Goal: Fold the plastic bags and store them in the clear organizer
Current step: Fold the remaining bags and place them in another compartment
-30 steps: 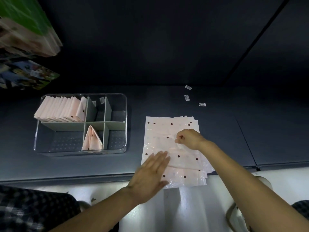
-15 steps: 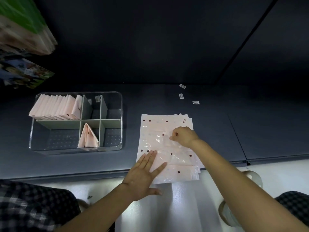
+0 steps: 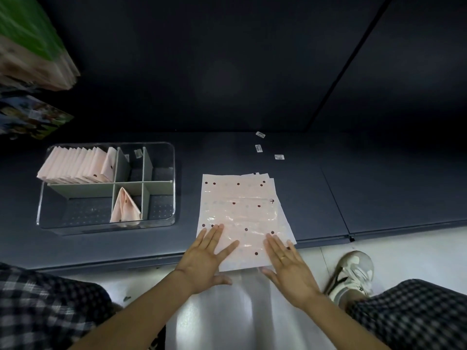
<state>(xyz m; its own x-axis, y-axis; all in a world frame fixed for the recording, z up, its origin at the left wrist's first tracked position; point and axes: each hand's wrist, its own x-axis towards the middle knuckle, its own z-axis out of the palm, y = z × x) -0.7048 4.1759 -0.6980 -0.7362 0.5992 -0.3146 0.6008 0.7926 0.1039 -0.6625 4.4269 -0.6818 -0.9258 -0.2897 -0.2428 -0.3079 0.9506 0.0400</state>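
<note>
Stack of plastic bags (image 3: pixel 240 210) center frame, pale pink with dark red dots, glossy, edges fanned, near end overhanging dark shelf (image 3: pixel 353 193). Left hand (image 3: pixel 204 258) and right hand (image 3: pixel 290 266) lie flat on near end, fingers straight, spread. Clear organizer (image 3: pixel 106 184) mid-left holds folded bags (image 3: pixel 75 164), one triangle-folded bag (image 3: pixel 125 208).

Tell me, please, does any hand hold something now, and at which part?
Nothing is gripped. The left hand and right hand lie flat with straight fingers on the near end of the stack of dotted plastic bags, touching it only.
</note>
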